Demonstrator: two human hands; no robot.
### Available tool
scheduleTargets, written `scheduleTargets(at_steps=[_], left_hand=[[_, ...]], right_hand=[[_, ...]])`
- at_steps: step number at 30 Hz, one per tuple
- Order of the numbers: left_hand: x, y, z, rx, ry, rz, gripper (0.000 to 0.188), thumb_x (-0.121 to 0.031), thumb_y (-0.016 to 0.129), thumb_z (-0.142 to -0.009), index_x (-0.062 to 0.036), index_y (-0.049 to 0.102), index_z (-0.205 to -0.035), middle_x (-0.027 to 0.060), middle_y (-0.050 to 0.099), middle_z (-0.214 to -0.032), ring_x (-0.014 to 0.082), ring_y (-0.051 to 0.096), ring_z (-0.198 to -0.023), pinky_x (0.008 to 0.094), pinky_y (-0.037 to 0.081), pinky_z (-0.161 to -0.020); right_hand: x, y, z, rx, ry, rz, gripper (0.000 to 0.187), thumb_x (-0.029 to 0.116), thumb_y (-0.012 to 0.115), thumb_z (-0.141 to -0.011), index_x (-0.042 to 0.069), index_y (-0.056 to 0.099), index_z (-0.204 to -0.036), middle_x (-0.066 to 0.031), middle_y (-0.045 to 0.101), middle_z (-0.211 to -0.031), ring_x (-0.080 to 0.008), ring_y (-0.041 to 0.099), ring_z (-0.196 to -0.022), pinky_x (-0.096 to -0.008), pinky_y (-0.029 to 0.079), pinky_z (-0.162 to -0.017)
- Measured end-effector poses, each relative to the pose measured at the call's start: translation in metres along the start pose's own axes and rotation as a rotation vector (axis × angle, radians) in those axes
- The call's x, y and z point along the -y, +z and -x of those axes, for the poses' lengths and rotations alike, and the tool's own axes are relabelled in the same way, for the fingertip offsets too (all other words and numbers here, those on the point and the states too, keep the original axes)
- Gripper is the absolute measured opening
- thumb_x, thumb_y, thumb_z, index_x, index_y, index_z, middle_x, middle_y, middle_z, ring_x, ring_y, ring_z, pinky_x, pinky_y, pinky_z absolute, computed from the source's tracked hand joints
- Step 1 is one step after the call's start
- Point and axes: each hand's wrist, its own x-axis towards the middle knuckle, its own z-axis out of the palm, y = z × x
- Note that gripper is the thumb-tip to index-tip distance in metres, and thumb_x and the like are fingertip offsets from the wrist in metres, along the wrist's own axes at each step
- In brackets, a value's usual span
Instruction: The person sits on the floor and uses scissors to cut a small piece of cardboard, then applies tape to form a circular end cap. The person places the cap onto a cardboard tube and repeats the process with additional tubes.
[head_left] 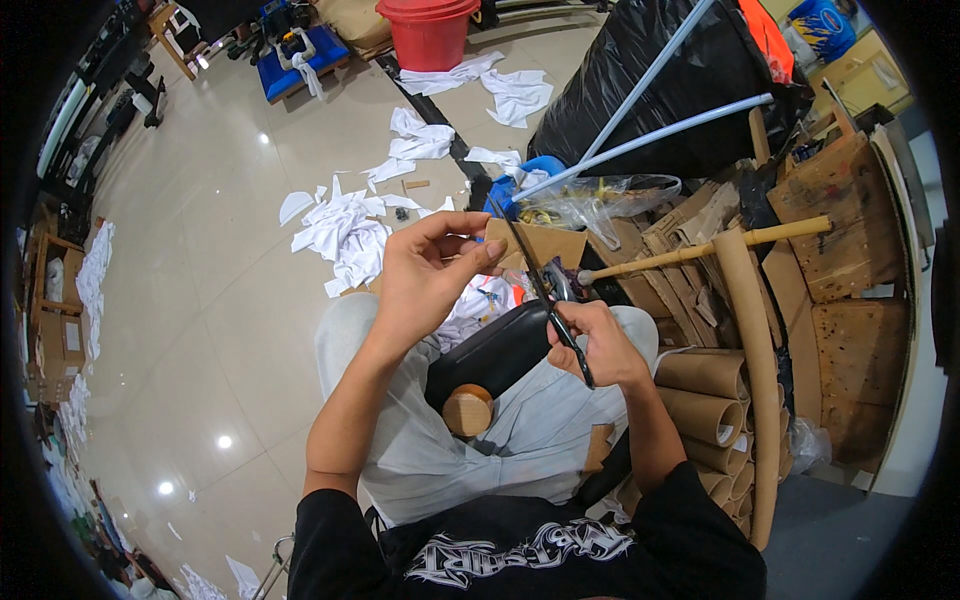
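In front of my knees, my left hand (440,255) pinches the left edge of a piece of brown cardboard (550,243) between thumb and fingers. My right hand (598,345) is closed around the black handles of a pair of scissors (571,350). Their dark blades slant up and left across the cardboard; whether they bite into it I cannot tell. A round brown disc-like piece (467,411) rests on my lap, beside a black padded object (493,352) between my legs. White and coloured cloth (480,308) lies beyond that, partly hidden by my hands.
White cloth scraps (345,235) litter the tiled floor ahead. A red bucket (428,35) stands at the back. On my right are cardboard tubes (700,420), a bamboo pole (720,240), wooden boards (835,215) and a large black bag (640,125) with pale blue poles (650,140) across it.
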Motion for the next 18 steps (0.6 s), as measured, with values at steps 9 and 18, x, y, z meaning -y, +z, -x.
scheduleTargets(at_steps=[9, 18], left_hand=[[-0.0011, 0.0005, -0.0005, 0.011, -0.015, -0.027, 0.03, 0.001, 0.075, -0.091, 0.0111, 0.066, -0.118, 0.0136, 0.074, -0.099, 0.0139, 0.072, -0.084, 0.0287, 0.063, -0.077], [-0.0012, -0.0001, -0.0009, 0.014, 0.014, 0.001, 0.029, 0.002, 0.073, -0.091, 0.0122, 0.065, -0.117, 0.0151, 0.072, -0.103, 0.0154, 0.072, -0.088, 0.0308, 0.064, -0.079]], right_hand=[[0.003, 0.005, -0.0028, -0.007, 0.003, -0.069, 0.048, 0.043, 0.081, -0.085, 0.0, 0.058, -0.083, -0.0059, 0.059, -0.067, -0.0152, 0.059, -0.061, -0.032, 0.048, -0.059], [-0.0016, 0.007, -0.0017, -0.033, -0.007, -0.02, 0.057, 0.054, 0.081, -0.084, 0.001, 0.058, -0.079, -0.0053, 0.055, -0.064, -0.0146, 0.052, -0.057, -0.0316, 0.044, -0.056]])
